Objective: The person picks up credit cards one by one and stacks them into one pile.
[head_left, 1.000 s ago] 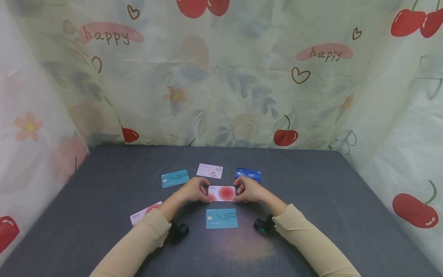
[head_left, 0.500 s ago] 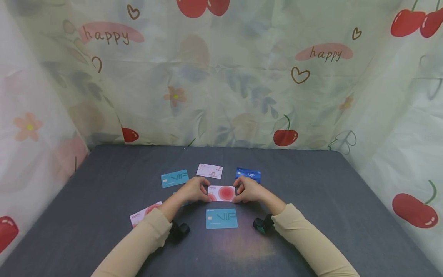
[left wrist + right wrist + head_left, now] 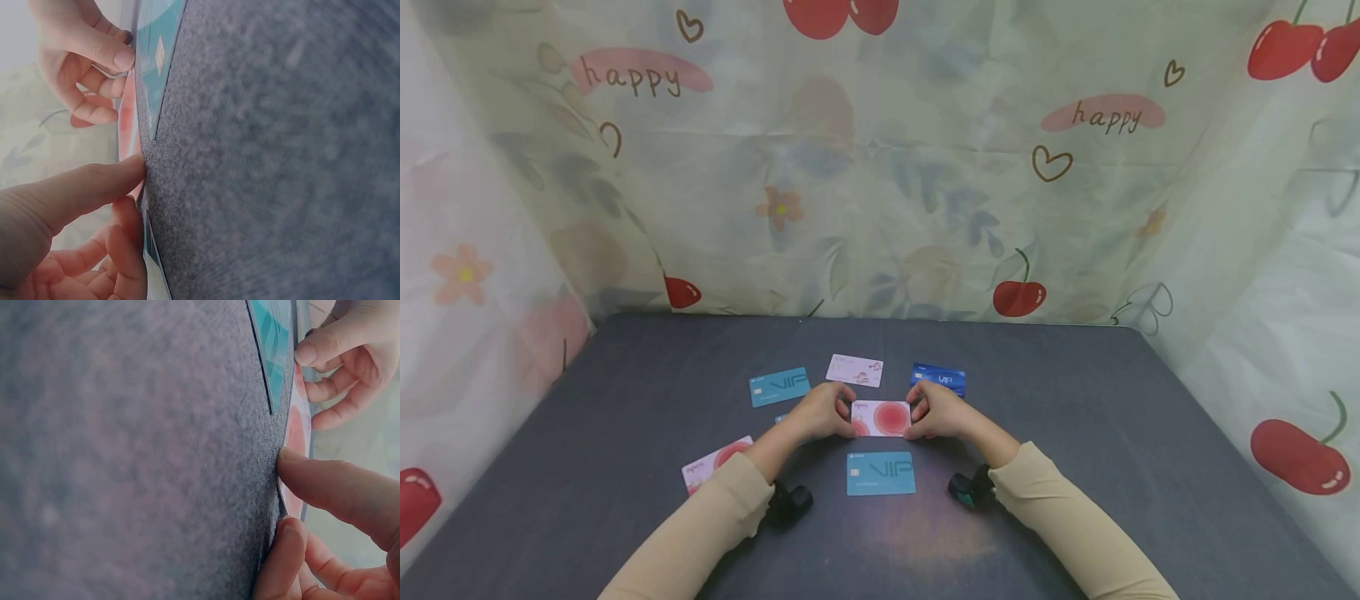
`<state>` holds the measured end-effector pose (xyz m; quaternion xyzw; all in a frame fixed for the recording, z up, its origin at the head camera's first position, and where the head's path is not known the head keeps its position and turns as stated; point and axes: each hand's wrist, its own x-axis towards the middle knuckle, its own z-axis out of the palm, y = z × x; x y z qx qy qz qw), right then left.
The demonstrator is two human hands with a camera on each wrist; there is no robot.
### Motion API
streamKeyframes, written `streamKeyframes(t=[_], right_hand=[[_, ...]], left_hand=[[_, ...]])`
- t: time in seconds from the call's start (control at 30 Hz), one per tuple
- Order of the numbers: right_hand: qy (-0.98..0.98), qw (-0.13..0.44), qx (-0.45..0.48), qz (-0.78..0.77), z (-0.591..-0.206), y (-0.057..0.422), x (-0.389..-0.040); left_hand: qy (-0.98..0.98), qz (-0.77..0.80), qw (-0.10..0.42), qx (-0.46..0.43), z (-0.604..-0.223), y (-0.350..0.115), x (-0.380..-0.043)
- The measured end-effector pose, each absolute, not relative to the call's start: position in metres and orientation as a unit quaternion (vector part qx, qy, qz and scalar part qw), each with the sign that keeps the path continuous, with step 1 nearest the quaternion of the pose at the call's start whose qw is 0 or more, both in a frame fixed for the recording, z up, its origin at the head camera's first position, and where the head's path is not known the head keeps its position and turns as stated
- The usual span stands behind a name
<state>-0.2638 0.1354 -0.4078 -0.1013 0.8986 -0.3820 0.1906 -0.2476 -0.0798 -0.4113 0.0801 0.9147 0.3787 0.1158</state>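
Observation:
A white card with a large pink-red circle (image 3: 891, 419) lies between both hands at the middle of the table. My left hand (image 3: 822, 411) pinches its left end, with the thumb at the near corner and the fingers curled behind. At the opposite end my right hand (image 3: 940, 411) does the same. In the left wrist view the card (image 3: 127, 119) appears almost edge-on, low over the dark cloth. A teal VIP card (image 3: 881, 473) lies flat just in front of it, nearer the body.
Beyond the hands lie another teal VIP card (image 3: 778, 387), a pale pink card (image 3: 854, 371) and a blue VIP card (image 3: 938, 377). A second circle-patterned card (image 3: 715, 461) is partly under the left forearm, and a further teal card is mostly hidden by the left hand.
The far edge of the held card has risen very slightly in the head view. Both hands stay almost in place, and the other cards have not moved.

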Motion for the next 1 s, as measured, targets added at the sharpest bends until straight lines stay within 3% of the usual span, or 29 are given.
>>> streamKeyframes(t=[1.0], right_hand=[[0.902,0.169,-0.097,-0.384,-0.4017,0.1389,-0.2617]], left_hand=[[0.9,0.416,0.118,0.06,-0.4044,-0.0797,-0.2435]])
